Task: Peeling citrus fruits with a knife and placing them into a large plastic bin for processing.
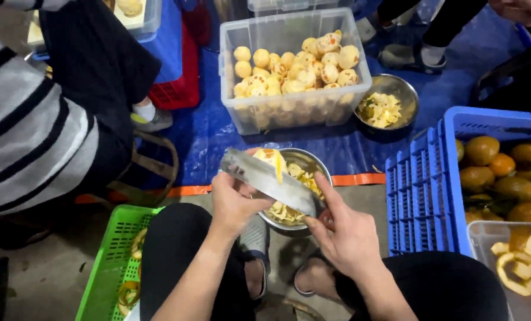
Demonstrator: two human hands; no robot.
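Head view. Broad steel blade (268,178) lies across both hands, long axis running from upper left to lower right, above the steel bowl (313,163) of yellow peel scraps. Right hand (343,235) grips its lower-right end, fingers (331,193) closed around it. Left hand (233,202) sits under the upper-left end, fingers curled; what they clasp is hidden. A peeled yellow fruit (271,157) shows just behind the blade, nearer the left hand. Clear tub of peeled fruit (295,71) stands beyond.

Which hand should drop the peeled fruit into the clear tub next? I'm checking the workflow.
Left, likely: the left hand holds the peeled fruit, while the right hand grips the knife. The clear tub sits straight ahead.
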